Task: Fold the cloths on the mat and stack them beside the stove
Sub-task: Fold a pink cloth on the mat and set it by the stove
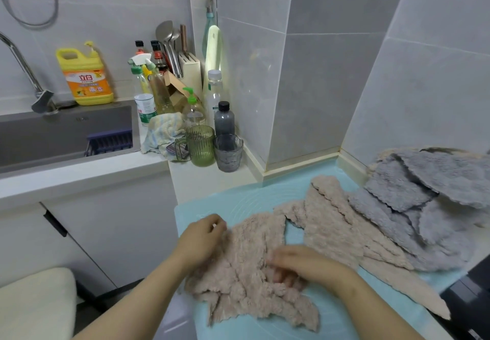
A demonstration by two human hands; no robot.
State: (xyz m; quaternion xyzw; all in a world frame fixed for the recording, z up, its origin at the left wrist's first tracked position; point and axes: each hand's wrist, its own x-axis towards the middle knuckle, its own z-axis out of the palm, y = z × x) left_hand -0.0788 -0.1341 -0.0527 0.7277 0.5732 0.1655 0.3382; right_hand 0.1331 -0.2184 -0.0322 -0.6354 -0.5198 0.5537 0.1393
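Note:
A crumpled pink fluffy cloth (pixel 254 268) lies on the light blue mat (pixel 238 201) in front of me. My left hand (pixel 201 236) pinches its upper left edge with curled fingers. My right hand (pixel 299 265) lies on the middle of the cloth, fingers bent into the pile and blurred. More pink cloths (pixel 342 228) lie spread to the right, and several grey cloths (pixel 424 201) are heaped at the far right of the mat. The black corner of the stove (pixel 474 289) shows at the right edge.
A green ribbed cup (pixel 200 144) and a grey glass (pixel 228 152) stand at the counter's back, with bottles (pixel 224 118), a knife block (pixel 189 70) and a rag (pixel 163 132) behind. The sink (pixel 61 135) is at left. Tiled walls close the corner.

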